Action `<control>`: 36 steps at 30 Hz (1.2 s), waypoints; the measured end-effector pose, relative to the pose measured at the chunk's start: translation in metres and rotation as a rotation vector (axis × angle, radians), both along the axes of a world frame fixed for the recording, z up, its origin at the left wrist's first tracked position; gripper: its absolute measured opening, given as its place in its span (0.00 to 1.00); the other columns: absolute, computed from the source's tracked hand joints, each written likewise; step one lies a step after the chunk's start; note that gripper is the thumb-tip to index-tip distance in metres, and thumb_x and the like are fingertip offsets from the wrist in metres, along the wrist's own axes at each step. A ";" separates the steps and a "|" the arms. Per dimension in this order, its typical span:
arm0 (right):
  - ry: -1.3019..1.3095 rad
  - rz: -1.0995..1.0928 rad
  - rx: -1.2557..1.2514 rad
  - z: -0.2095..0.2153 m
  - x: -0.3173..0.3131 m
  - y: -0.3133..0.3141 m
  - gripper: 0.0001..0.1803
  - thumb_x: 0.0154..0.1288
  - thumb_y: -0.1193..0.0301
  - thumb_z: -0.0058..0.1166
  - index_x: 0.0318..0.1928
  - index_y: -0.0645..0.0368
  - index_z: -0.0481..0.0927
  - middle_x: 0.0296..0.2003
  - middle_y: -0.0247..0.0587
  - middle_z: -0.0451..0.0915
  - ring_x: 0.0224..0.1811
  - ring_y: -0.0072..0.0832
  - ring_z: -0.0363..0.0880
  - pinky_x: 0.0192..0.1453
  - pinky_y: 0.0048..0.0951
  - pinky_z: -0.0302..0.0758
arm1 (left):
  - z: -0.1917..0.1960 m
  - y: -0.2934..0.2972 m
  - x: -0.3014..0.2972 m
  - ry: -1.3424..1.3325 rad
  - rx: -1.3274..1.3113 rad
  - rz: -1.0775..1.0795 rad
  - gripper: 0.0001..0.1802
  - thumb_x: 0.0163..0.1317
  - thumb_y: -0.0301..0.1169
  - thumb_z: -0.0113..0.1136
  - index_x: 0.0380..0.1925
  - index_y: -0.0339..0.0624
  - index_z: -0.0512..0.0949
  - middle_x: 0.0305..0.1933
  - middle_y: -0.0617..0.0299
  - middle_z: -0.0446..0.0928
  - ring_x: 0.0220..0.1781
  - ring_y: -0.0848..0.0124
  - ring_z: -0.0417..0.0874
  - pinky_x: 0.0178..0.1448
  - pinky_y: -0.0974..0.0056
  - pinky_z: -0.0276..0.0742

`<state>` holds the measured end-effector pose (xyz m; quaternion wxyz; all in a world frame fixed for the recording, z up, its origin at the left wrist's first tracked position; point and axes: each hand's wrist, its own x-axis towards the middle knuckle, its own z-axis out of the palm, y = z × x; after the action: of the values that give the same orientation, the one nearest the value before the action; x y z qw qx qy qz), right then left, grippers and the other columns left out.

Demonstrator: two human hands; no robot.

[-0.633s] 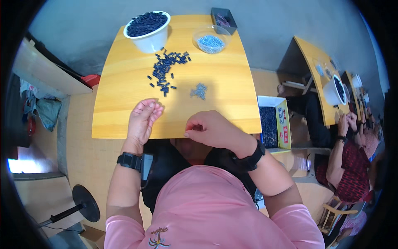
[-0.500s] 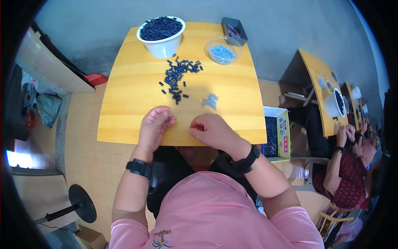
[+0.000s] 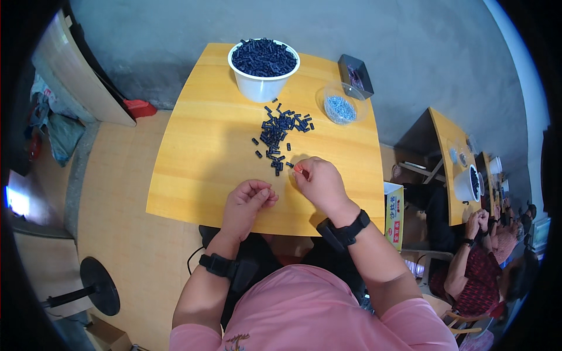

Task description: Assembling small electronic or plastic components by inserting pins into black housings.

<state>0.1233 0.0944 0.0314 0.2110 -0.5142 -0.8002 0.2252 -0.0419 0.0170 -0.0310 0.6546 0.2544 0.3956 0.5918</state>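
A loose pile of small black plastic pieces (image 3: 274, 136) lies on the yellow table (image 3: 193, 169) in front of me. My right hand (image 3: 322, 184) reaches to the pile's near end, thumb and finger pinched at a single black piece (image 3: 290, 165). Nearer the table's front edge, my left hand (image 3: 250, 205) is closed, its fingertips pressed together; whatever they may hold is too small to make out. The little heap of silver metal parts is out of sight, apparently behind my right hand.
A white bucket (image 3: 261, 88) full of black pieces stands at the back. A clear bowl (image 3: 341, 110) of small silvery-blue parts and a dark tray (image 3: 364, 82) sit back right. A printed carton (image 3: 394, 213) is beside the table. People work at another table (image 3: 440, 146).
My right hand has moved forward from the table's front edge to the black pile. My left hand stays closed near the edge. The whole view has shifted, and the silver heap is now covered.
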 end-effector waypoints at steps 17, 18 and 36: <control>-0.164 -0.033 0.030 -0.005 -0.014 -0.003 0.04 0.50 0.74 0.54 0.27 0.61 0.76 0.24 0.47 0.77 0.29 0.41 0.78 0.33 0.37 0.74 | -0.001 -0.001 0.001 0.056 0.028 -0.029 0.08 0.62 0.24 0.54 0.41 0.37 0.73 0.37 0.60 0.76 0.41 0.72 0.79 0.47 0.69 0.77; -0.162 -0.031 0.029 -0.006 -0.009 -0.008 0.04 0.50 0.74 0.54 0.27 0.61 0.76 0.24 0.47 0.77 0.29 0.41 0.78 0.33 0.37 0.74 | 0.001 -0.002 0.001 0.058 0.027 -0.027 0.08 0.62 0.24 0.54 0.41 0.37 0.73 0.37 0.60 0.76 0.41 0.72 0.79 0.47 0.69 0.77; 0.426 0.097 -0.052 -0.001 0.024 -0.072 0.07 0.52 0.78 0.59 0.34 0.61 0.78 0.24 0.38 0.74 0.23 0.23 0.72 0.27 0.22 0.69 | 0.024 -0.027 0.024 -0.112 -0.050 -0.165 0.08 0.59 0.23 0.57 0.40 0.36 0.76 0.36 0.58 0.79 0.33 0.75 0.79 0.37 0.74 0.78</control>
<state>0.1469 0.0223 0.0305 0.3508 -0.4213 -0.7554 0.3590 -0.0183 -0.0101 -0.0069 0.7283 0.2362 0.3510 0.5390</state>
